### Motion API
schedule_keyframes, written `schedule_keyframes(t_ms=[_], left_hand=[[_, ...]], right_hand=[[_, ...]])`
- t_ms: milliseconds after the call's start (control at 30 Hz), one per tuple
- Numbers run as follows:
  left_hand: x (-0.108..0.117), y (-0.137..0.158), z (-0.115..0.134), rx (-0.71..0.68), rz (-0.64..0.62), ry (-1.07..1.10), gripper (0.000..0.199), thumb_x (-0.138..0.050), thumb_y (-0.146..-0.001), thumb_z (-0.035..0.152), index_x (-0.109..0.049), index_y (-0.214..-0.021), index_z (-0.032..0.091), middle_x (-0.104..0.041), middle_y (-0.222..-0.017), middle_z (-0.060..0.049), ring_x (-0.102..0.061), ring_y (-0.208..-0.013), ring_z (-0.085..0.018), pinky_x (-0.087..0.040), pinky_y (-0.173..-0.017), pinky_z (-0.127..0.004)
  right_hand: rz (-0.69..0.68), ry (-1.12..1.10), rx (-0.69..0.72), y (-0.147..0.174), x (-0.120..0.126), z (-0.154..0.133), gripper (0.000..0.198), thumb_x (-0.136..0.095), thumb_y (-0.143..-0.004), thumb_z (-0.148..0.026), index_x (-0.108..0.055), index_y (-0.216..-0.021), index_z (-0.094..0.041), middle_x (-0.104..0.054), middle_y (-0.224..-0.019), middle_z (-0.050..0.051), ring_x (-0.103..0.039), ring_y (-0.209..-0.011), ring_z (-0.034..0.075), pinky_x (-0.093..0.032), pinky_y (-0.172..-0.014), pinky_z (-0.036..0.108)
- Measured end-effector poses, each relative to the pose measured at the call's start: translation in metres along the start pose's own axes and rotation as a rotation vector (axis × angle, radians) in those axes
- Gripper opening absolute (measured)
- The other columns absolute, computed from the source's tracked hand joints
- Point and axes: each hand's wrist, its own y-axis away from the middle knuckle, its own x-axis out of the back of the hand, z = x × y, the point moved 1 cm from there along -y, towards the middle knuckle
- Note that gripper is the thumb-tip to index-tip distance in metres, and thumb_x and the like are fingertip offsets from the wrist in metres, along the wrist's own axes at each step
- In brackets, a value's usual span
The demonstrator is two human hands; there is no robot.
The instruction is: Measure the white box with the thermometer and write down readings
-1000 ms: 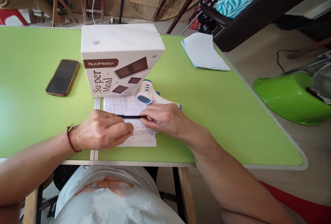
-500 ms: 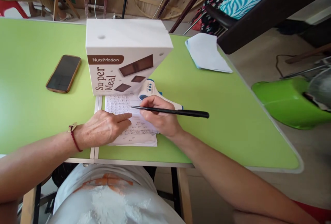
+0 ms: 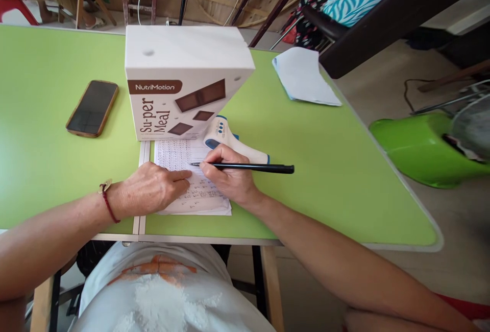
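Note:
Sheets of paper (image 3: pixel 202 202) with rows of small handwriting lie on the green table. My left hand (image 3: pixel 158 187) rests on their left part, index finger stretched out across the writing, holding nothing. In my right hand (image 3: pixel 229 174) is a black pen (image 3: pixel 264 168), gripped near its tip, which is at the handwriting just above my left fingertip. Behind the paper stands a white "Su-per Meal" box (image 3: pixel 187 48), over the sheets' top edge. A white and blue infrared thermometer (image 3: pixel 245 150) lies beside the box, partly hidden by my right hand.
A phone in a brown case (image 3: pixel 93 108) lies left of the box. Folded white sheets (image 3: pixel 304 76) are near the table's (image 3: pixel 325 184) far right edge. A green bin (image 3: pixel 417 143) stands on the floor at the right. Part of another person shows at the far left.
The pen has tilted to lie more level, and its tip has moved slightly down the sheet. My left hand stays on the paper. The whole view has shifted a little.

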Motion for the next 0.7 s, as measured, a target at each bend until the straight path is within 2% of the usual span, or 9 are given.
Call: schedule_keyframes(t_ms=[200,367,700], left_hand=[[-0.0001,0.0007,-0.0007,-0.001,-0.033,0.015,0.023,-0.05,-0.093,0.007,-0.067,-0.08,0.014,-0.081,-0.105,-0.004,-0.06,-0.047,-0.012,-0.027,-0.036,-0.032],[-0.0009,0.0009,0.0001,0.016,-0.052,-0.009,0.025,-0.048,-0.098,0.011,-0.067,-0.082,0.015,-0.08,-0.105,-0.002,-0.06,-0.048,-0.012,-0.029,-0.037,-0.031],[0.0005,0.001,0.0006,0.028,-0.085,-0.023,0.024,-0.048,-0.1,0.014,-0.069,-0.088,0.016,-0.08,-0.109,-0.003,-0.061,-0.049,-0.011,-0.032,-0.038,-0.031]], right_hand=[[-0.046,-0.005,0.027,-0.0002,-0.0001,0.0008,0.017,-0.064,-0.078,-0.028,-0.051,-0.068,-0.025,-0.054,-0.056,-0.005,-0.041,-0.048,0.011,-0.038,-0.047,0.027],[-0.043,-0.024,0.091,-0.0013,-0.0009,0.002,0.014,-0.062,-0.076,-0.024,-0.052,-0.067,-0.024,-0.053,-0.054,-0.007,-0.039,-0.046,0.009,-0.034,-0.044,0.024],[-0.048,-0.019,0.134,-0.0033,0.0,0.0008,0.013,-0.06,-0.075,-0.022,-0.052,-0.066,-0.024,-0.055,-0.054,-0.006,-0.044,-0.047,0.01,-0.034,-0.042,0.023]])
